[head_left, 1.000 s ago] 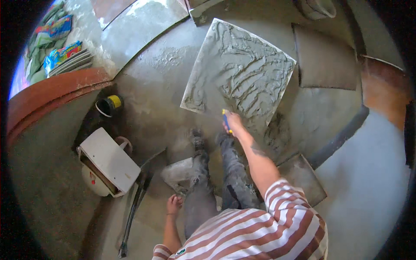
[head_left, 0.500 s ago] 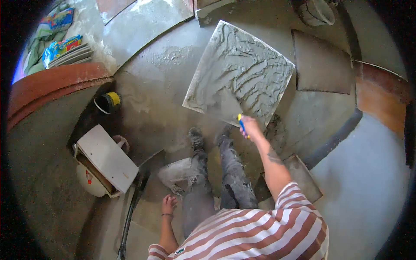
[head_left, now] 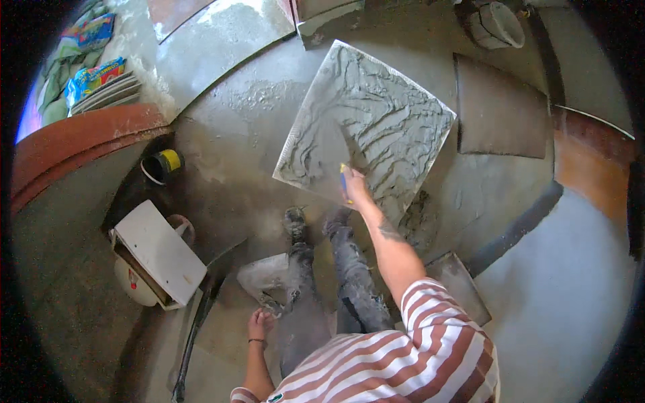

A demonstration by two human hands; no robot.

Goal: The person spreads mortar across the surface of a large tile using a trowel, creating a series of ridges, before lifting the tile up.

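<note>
Right hand: closed around the yellow-and-blue handle of a trowel (head_left: 345, 184); the hand (head_left: 355, 187) is over the slab's near side, while the blade blurs into the grey spread.
Left hand: fingers loosely bent and partly open, nothing seen in its hold; this hand (head_left: 259, 325) hangs beside the left leg, near a pale, crusted block (head_left: 264, 274).
Coated slab: the square slab (head_left: 287, 158) lies on the floor ahead of the boots (head_left: 294, 225), turned cornerwise, its face covered in ridged mortar (head_left: 400, 127).
Slab edges: a pale rim shows along the upper right and the left; the right corner comes close to a dark slab (head_left: 502, 107) (contact there I cannot judge).
Left-side room: a broad stretch of wet floor (head_left: 225, 158) separates the coated slab from the dark bucket (head_left: 162, 166) with a yellow band.
Lower left: a white box (head_left: 161, 252) stands near a long-handled tool (head_left: 193, 329), both well apart from the slab.
Right-side room: floor runs between the right forearm and the dark slab; a smaller slab (head_left: 463, 283) lies near the striped sleeve (head_left: 430, 299).
</note>
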